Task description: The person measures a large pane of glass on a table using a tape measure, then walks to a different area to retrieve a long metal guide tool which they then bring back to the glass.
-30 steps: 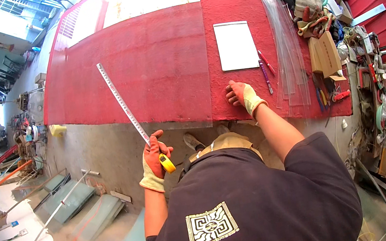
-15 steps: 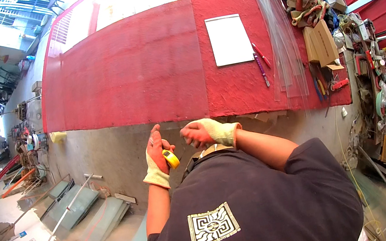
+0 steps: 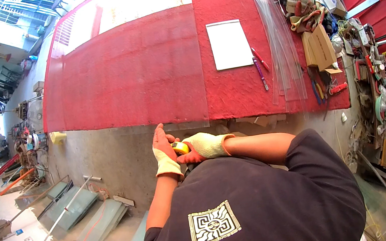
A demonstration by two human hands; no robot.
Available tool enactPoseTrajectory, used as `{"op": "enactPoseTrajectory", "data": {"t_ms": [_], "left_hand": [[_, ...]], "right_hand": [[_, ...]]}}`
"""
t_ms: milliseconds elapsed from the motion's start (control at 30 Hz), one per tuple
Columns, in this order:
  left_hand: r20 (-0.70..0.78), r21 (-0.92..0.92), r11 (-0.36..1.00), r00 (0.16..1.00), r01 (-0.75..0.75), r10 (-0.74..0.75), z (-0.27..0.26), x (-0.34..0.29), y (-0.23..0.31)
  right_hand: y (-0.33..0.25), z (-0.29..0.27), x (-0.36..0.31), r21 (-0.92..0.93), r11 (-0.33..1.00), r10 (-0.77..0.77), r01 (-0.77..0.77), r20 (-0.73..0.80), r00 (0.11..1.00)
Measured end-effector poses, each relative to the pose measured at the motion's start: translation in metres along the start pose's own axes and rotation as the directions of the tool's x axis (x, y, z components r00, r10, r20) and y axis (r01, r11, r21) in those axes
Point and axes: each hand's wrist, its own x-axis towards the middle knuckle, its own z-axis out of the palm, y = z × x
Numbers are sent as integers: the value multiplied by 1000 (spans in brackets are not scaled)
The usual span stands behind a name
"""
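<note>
A yellow tape measure (image 3: 181,148) sits between the person's gloved hands, just off the near edge of the red table (image 3: 233,98). The right hand (image 3: 203,147) curls around it; the left hand (image 3: 163,151) lies against it, fingers extended, and whether it grips cannot be told. A clear sheet (image 3: 133,69) covers the table's left part; a white notepad (image 3: 230,45) and clear strips (image 3: 281,49) lie on its right part.

We can read no words or numbers. Print on the right-hand cardboard box (image 3: 322,48) is too small.
</note>
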Motion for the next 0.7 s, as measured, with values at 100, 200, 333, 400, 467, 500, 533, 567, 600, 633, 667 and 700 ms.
{"op": "enactPoseTrajectory", "data": {"t_ms": [100, 200, 333, 400, 467, 500, 533, 567, 600, 633, 667, 700], "left_hand": [[47, 23, 1000, 999, -11, 10, 11, -10, 9], [136, -15, 1000, 991, 12, -9, 4, 3, -8], [225, -44, 987, 964, 153, -139, -13, 8, -28], [254, 38, 976, 943, 213, -215, -31, 12, -43], [228, 152, 964, 941, 219, -249, -49, 12, -55], [202, 267, 937, 938, 224, -282, -59, 12, -63], [178, 369, 904, 938, 216, -297, -68, 13, -71], [177, 367, 905, 939, 216, -296, -82, 16, -85], [164, 479, 863, 949, 163, -271, -101, 20, -104], [151, 580, 807, 958, 113, -242, -124, 23, -123], [194, 700, 713, 950, 40, -244, -142, 31, -137], [209, 794, 608, 948, -21, -241, -173, 36, -153]], "right_hand": [[4, -6, -1, 53, 984, 171, -169, -40, 984], [32, -1, 3, 242, 948, 233, -206, -91, 968], [84, -11, 11, 754, 646, 333, -122, -135, 933], [117, -30, 9, 880, 454, 443, -139, -88, 892], [117, -61, -12, 778, 590, 563, -215, -206, 801], [120, -73, -19, 774, 602, 590, -195, -266, 763], [142, -82, -23, 657, 718, 581, -231, -382, 719], [164, -89, -26, 519, 809, 547, -275, -493, 677], [168, -99, -32, 551, 764, 613, -335, -458, 644], [171, -109, -39, 577, 716, 673, -393, -420, 609], [217, -113, -49, 753, 628, 635, -198, -348, 690], [216, -121, -53, 776, 597, 635, -205, -301, 711]]}}
